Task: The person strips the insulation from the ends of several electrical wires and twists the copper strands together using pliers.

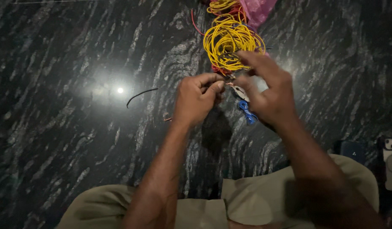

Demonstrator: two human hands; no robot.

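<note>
Yellow wire coil (230,42) lies beside both hands; left hand (196,98) pinches a wire end (blurred), right hand (266,91) grip unclear.

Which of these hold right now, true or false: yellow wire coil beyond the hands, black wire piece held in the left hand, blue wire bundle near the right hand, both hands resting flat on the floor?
1. The coil of yellow insulated wire lies beyond both hands. True.
2. The left hand holds the short black curved wire piece. False: that piece lies alone on the dark marbled stone floor, left of the hand.
3. The small blue wire bundle sits by the right hand. True.
4. Both hands rest flat. False: the fingers are curled, pinching something small between the hands.
</note>
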